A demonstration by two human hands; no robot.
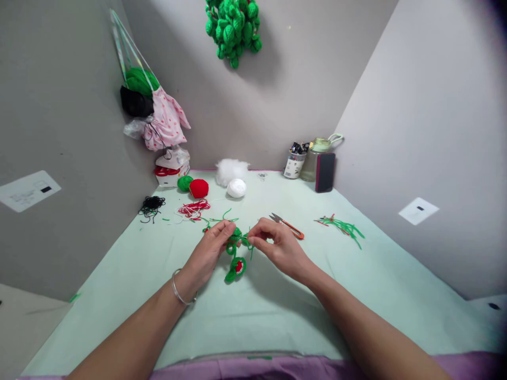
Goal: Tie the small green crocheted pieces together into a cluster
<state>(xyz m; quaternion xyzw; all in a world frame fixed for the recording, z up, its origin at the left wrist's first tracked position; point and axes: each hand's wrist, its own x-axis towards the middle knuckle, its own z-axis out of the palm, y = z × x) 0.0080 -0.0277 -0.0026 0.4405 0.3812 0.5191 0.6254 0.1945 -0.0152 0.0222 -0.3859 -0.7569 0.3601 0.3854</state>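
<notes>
Green-and-red crocheted yarn piece (239,266), well back from the pale-green bench's (277,327) near edge, is pinched in the left hand (209,248); right hand (277,247) closes fingertips beside it, their grip unclear.

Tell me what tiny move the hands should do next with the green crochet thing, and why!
Probably, the right hand should gently guide the thin tool, maybe a hook or needle, through the next stitch. The left hand is pinching the green crochet piece steady, and the tool points right at it. The exact stitch is too small to see.
</notes>
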